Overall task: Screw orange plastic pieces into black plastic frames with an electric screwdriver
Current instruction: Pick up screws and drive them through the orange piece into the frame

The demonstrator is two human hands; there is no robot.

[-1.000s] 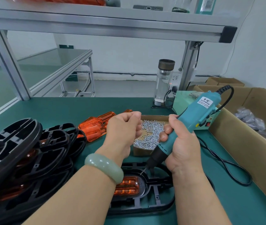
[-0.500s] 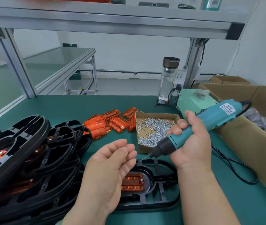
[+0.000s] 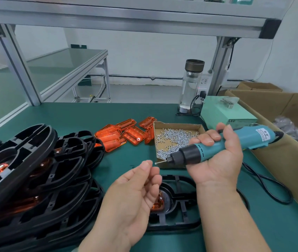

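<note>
My right hand (image 3: pixel 217 160) grips a teal electric screwdriver (image 3: pixel 226 144), held nearly level with its bit (image 3: pixel 161 162) pointing left; a small screw sits on the bit's tip. My left hand (image 3: pixel 135 193) is palm up, fingers loosely curled, fingertips just below the bit, holding nothing I can see. Under both hands a black plastic frame (image 3: pixel 181 202) lies flat on the green mat, with an orange piece (image 3: pixel 158 204) seated in it, partly hidden by my left hand. Loose orange pieces (image 3: pixel 122 135) lie behind.
A cardboard tray of small screws (image 3: pixel 173 140) sits behind the hands. A pile of black frames (image 3: pixel 32 175) with orange pieces fills the left. The screwdriver's power box (image 3: pixel 226 113), cable (image 3: pixel 264 186), a glass bottle (image 3: pixel 191 84) and a large cardboard box (image 3: pixel 281 142) stand on the right.
The screwdriver has lifted off the frame and tilted to nearly level. My left hand went from a fist to palm up, and its fingertips have come close under the bit.
</note>
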